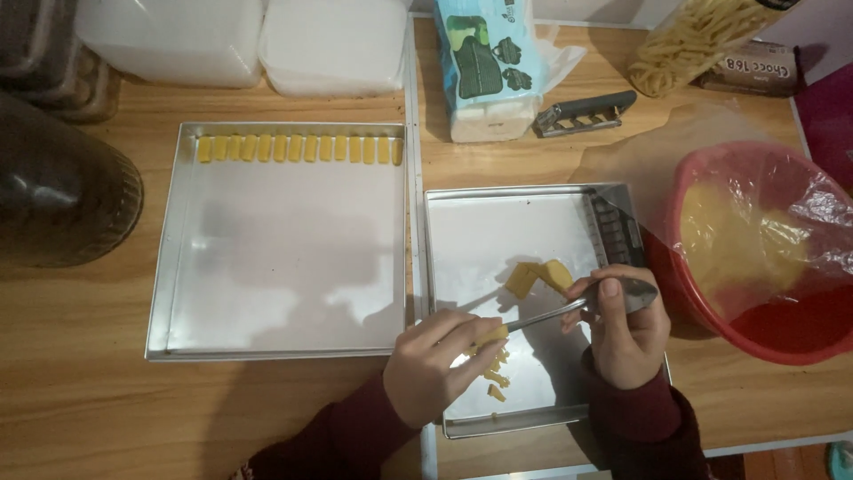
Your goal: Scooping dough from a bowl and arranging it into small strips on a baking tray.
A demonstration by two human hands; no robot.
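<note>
Two trays on the counter, side by side. Left tray: one row of yellow dough rolls along its far edge, the rest bare. Right tray: dough lump near the middle, small scraps toward the near edge, a dark ridged tool at the far right corner.

Left hand: fingers curled, pinching a small dough piece at the fingertips, over the right tray.

Right hand: closed around a spoon, bowl by the thumb, handle end touching the held piece.

Red bowl: right of the trays, lined with clear plastic, yellow dough inside.

Step in hand, as judged: shaping or trimming one piece with the spoon handle, early in the batch, only one row laid. Next move calls for a light grip so the soft piece keeps its form, and placing it in line below the row.
</note>
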